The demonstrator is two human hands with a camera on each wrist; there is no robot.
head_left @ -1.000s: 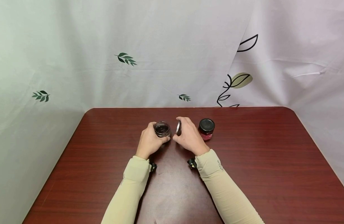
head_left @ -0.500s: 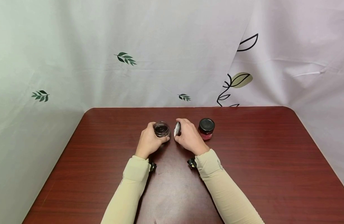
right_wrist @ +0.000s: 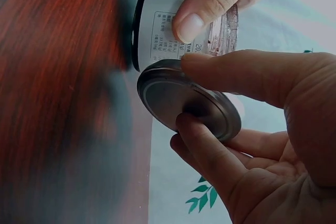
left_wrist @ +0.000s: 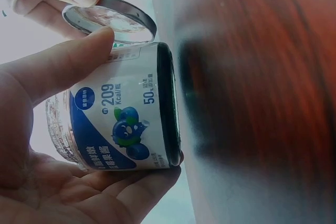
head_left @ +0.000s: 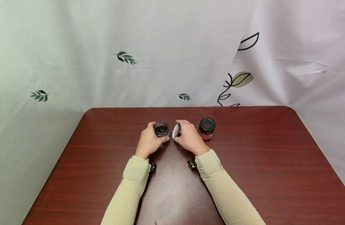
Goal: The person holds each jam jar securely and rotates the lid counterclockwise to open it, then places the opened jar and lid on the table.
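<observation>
My left hand (head_left: 150, 140) grips an uncovered glass jam jar (left_wrist: 126, 108) from its left side, thumb on the near side. Dark contents show through the jar's mouth in the head view, and its white and blue label carries a blueberry picture. Just right of that jar, my right hand (head_left: 190, 136) holds a round metal lid (right_wrist: 173, 100) by its edge between thumb and fingers. The lid stands tilted on its side, its smeared inner face towards the jar. In the left wrist view the lid is close beside the jar's label; whether they touch I cannot tell.
A second jar (head_left: 206, 129) with a black lid and red label stands upright just right of my right hand. Both hands are over the far half of the reddish-brown table (head_left: 245, 156). A pale curtain (head_left: 161, 37) with leaf prints hangs behind the table's far edge.
My right hand has turned the lid from nearly edge-on so more of its inner face shows, and shifted it slightly left towards the jar. My left hand and its jar stay almost in place.
</observation>
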